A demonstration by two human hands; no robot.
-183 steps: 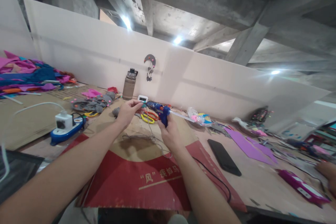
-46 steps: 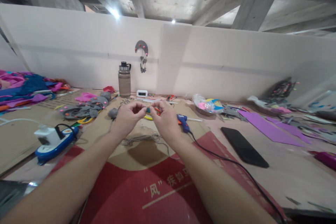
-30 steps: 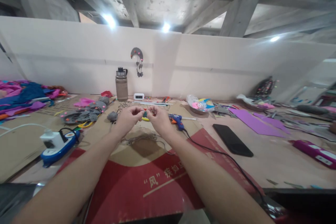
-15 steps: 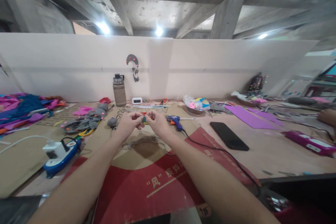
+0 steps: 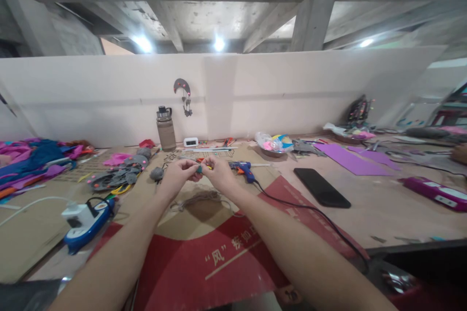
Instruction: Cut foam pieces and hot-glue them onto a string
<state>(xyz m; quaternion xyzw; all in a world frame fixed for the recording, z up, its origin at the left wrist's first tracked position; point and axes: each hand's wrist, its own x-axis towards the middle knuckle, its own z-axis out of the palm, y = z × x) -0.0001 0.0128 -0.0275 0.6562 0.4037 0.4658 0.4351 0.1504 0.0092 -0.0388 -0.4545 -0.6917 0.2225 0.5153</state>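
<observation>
My left hand [image 5: 178,176] is closed in a pinch, with a small green piece [image 5: 199,169] at its fingertips. Close beside it on the right, my right hand [image 5: 219,175] is pinched too. A speck of yellow shows at its fingertips, too small to name. Both hands hover over a cardboard sheet with a red printed part [image 5: 204,265]. Loose grey cord [image 5: 197,198] lies on the sheet below them. A blue glue gun [image 5: 247,171] rests just right of my right hand, and a ball of grey yarn [image 5: 156,174] sits left of my left hand.
A blue power strip [image 5: 78,240] and grey felt pieces [image 5: 116,174] are on the left. A bottle [image 5: 166,131] stands at the back. To the right are a phone [image 5: 321,187], purple sheets [image 5: 352,159], a bowl [image 5: 273,151] and the glue gun's cable [image 5: 310,208].
My fingertips have drawn slightly apart, and the green piece now shows at the left fingertips. The view has shifted slightly. Both hands stay pinched in about the same place.
</observation>
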